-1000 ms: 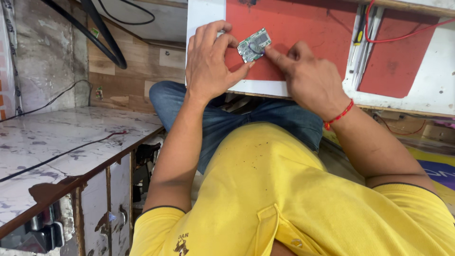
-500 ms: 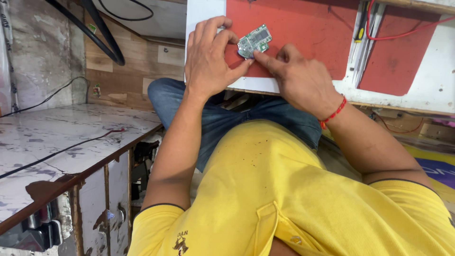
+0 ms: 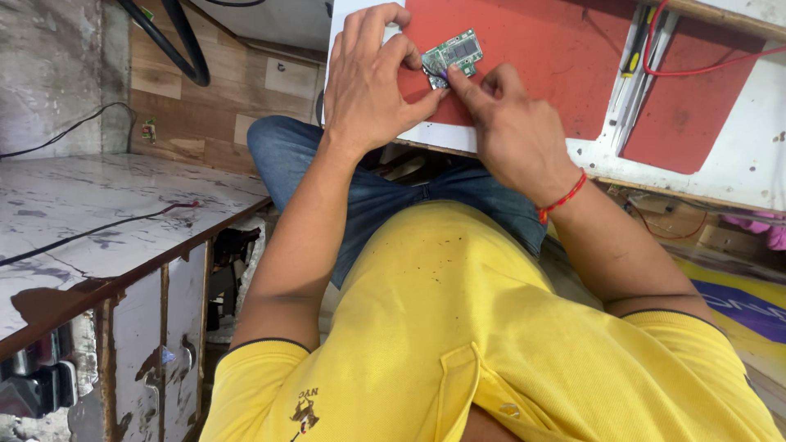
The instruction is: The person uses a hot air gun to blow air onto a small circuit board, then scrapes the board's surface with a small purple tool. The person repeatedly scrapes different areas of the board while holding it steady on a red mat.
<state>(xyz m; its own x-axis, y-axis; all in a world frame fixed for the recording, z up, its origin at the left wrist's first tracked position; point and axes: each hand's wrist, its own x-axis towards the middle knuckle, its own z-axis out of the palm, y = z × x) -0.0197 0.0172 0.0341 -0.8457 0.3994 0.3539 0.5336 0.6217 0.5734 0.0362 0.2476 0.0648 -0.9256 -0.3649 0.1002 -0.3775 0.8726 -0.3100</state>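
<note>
- Left hand (image 3: 368, 78): upper centre of the frame, resting on the near edge of the work mat, fingers curled and pinching the left end of a small circuit board; thumb tip pressed beneath the board's lower left corner.
- Right hand (image 3: 512, 135): just right of the left hand, fingers folded, index finger extended and touching the lower edge of the board beside the left thumb. Whether it grips anything cannot be told; it appears to press rather than hold.
- Circuit board (image 3: 454, 56): small, green with metal shields, lying tilted on the red mat (image 3: 557, 57) near the mat's left edge, at top centre of the frame.
- Red mat sits on a white workbench (image 3: 737, 155) running across the upper right.
- Screwdriver (image 3: 637, 51) with yellow and black handle lies in a groove at the right of the mat; a red wire (image 3: 704, 72) runs beside it.
- Red thread bracelet (image 3: 563, 198) on the right wrist.
- Marble-topped counter (image 3: 90, 221) at left of frame, a thin cable lying across it.
- Yellow shirt (image 3: 458, 344) fills the lower centre.
</note>
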